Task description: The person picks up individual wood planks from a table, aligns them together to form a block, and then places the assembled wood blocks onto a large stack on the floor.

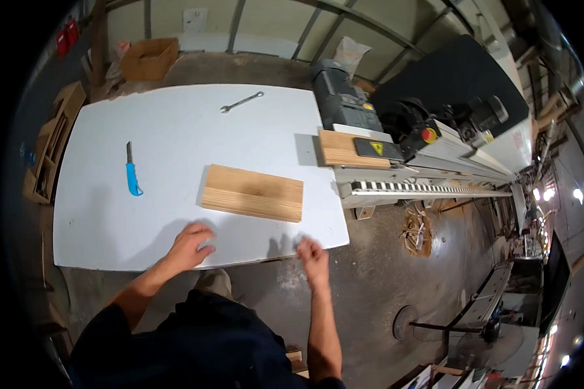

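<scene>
A stack of light brown wooden boards point(253, 190) lies slightly askew on the white tabletop point(169, 136). My left hand point(191, 247), fingers apart and thumb spread, hovers above the near edge of the table, just short of the boards' left end; it holds nothing. Over the table's front right edge, my right hand point(313, 257) has its fingers loosely bent, apart from the boards' right end, with nothing seen in it. Further left lies a utility knife point(133, 176) with a blue handle, its blade pointing away from me. Near the far edge rests a metal wrench point(243, 102).
A grey and white machine point(396, 146) with a motor and a long toothed rail adjoins the table's right side. One wooden board point(344, 148) sits in its infeed. Cardboard boxes point(150, 59) stand behind the table, a wooden crate point(53, 144) to its left. A pedestal fan point(486, 337) stands lower right.
</scene>
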Action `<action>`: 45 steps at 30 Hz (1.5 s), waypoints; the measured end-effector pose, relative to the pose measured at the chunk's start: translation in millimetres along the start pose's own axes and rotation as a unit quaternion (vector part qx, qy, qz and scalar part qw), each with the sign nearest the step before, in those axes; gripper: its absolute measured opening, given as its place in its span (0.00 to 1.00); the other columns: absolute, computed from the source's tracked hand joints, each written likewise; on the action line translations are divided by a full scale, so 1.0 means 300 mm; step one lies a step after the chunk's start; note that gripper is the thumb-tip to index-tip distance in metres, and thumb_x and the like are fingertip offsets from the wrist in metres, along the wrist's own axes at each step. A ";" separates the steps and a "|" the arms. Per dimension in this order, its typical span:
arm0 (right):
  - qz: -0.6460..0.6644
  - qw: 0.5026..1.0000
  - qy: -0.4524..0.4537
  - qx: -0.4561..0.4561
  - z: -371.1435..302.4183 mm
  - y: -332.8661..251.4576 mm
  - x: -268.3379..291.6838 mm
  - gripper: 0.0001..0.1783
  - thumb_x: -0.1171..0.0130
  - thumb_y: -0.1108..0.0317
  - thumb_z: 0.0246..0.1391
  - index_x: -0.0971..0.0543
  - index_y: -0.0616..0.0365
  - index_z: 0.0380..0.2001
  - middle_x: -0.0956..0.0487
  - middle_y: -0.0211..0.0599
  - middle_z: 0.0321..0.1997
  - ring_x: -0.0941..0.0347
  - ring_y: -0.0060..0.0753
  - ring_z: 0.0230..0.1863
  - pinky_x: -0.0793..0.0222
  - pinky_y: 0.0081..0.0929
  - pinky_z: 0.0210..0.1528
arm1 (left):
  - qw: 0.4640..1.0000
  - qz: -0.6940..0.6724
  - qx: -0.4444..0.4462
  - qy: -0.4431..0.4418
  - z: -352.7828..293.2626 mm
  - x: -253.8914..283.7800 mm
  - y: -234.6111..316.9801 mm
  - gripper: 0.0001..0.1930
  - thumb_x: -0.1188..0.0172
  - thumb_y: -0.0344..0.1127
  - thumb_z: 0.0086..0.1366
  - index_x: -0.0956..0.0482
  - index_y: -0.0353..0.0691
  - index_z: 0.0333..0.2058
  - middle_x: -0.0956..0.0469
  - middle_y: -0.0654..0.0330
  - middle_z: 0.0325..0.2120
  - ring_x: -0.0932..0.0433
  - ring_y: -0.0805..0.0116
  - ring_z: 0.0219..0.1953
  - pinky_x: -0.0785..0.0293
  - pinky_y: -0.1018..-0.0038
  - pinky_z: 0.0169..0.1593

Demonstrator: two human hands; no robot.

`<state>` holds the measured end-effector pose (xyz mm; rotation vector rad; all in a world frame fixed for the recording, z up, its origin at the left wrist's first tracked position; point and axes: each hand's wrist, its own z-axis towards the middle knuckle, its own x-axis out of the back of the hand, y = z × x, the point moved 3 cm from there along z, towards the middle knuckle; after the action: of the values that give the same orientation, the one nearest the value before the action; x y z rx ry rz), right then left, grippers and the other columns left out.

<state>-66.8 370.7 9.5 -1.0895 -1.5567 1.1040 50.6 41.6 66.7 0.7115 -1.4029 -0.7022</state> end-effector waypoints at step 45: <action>0.356 0.912 -0.064 -0.194 0.251 -0.174 -0.211 0.13 0.51 0.65 0.62 0.26 0.68 0.36 0.21 0.45 0.31 0.21 0.38 0.31 0.23 0.31 0.33 | 0.847 -0.434 0.270 0.145 0.390 0.028 -0.148 0.15 0.51 0.28 0.65 0.28 0.32 0.49 0.23 0.61 0.40 0.26 0.74 0.41 0.33 0.76 0.49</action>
<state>-135.1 286.5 34.5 -1.9964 -1.5523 1.3819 -66.7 4.6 41.4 1.8894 -0.9422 -0.8313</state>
